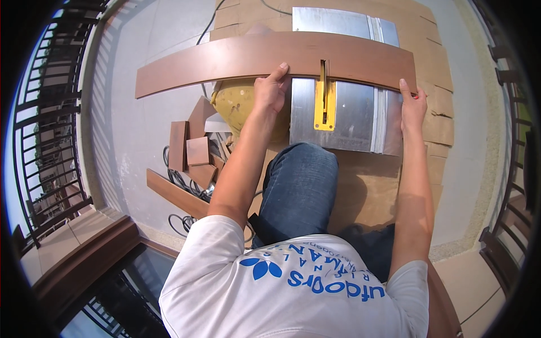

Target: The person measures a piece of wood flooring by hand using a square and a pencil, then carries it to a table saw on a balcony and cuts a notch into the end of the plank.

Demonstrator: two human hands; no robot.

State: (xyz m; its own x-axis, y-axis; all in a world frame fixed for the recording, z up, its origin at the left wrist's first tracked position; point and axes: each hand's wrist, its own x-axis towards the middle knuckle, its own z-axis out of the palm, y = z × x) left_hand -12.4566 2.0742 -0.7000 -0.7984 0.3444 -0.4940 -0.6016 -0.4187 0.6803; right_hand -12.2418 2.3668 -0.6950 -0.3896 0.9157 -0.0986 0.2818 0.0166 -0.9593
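Observation:
A long reddish-brown floorboard lies crosswise over the silver metal top of a table saw. The saw's blade stands up in a yellow insert, and a short slit shows in the board in line with it. My left hand is closed on the board's near edge, left of the blade, thumb on top and fingers mostly hidden underneath. At the board's right end, my right hand grips the near corner, its thumb on the upper face. The board's left part reaches well past the saw top.
Left of my left forearm lie several wood offcuts, a longer board strip and black cable. A dusty yellow housing sits beside the saw top. Cardboard covers the floor around it. Dark railings stand at both sides.

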